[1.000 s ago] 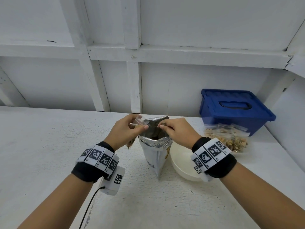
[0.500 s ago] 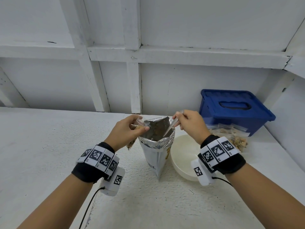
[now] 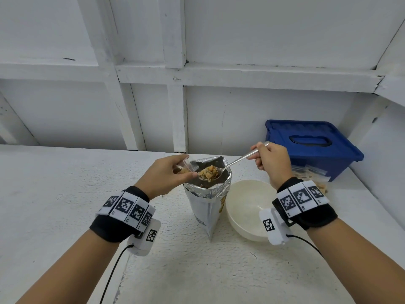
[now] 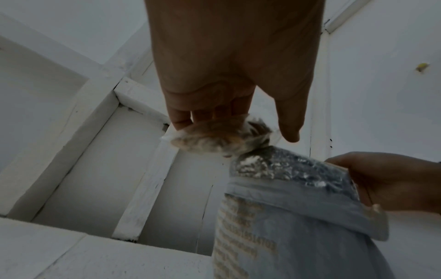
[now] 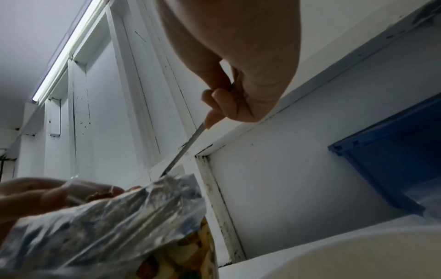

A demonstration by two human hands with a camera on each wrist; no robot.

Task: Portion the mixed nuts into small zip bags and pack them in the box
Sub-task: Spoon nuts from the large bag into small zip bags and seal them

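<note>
step: we're mid-portioning, spoon load going into the zip bag.
left hand (image 3: 164,173): fingers pinch the small zip bag (image 4: 216,136) open beside the foil pouch (image 3: 207,198) mouth.
right hand (image 3: 271,161): fingers grip the spoon (image 3: 232,165), nuts (image 3: 209,172) heaped, over the pouch.
next: we tip the bowl into the bag mouth, level until then.
bowl (image 3: 245,207): on the tabletop, right of the pouch.
box (image 3: 311,148): blue, lid on, far right; filled bags (image 3: 311,172) in front.

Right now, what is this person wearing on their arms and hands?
Both hands, left and right, are bare, as are the forearms. Each wrist has a black band topped by white square tiles printed with black patterns. A white camera box hangs under each wrist, trailing a black cable.
</note>
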